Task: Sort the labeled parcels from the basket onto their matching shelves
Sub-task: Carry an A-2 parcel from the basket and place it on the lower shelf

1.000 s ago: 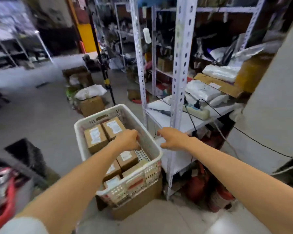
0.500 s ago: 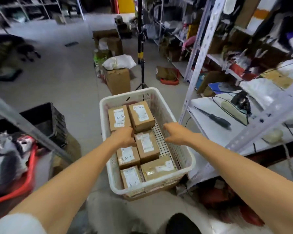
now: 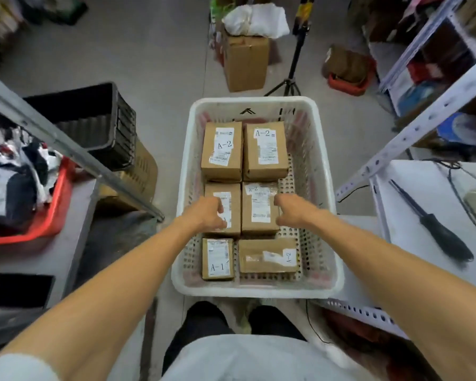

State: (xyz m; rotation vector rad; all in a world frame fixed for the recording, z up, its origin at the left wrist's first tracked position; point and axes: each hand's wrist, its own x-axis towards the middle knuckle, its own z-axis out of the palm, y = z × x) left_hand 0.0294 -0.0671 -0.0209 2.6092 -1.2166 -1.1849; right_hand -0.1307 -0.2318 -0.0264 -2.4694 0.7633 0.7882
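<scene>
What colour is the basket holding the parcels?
The basket is white, with perforated walls; the head view shows it best.

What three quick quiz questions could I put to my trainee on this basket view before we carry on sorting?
1. How many parcels lie in the basket?
2. True or false: the near-left parcel is marked A-1.
3. Which parcel does the left hand overlap? A far-left parcel; B middle-left parcel; C near-right parcel.
Key: 1 six; 2 true; 3 B.
</scene>
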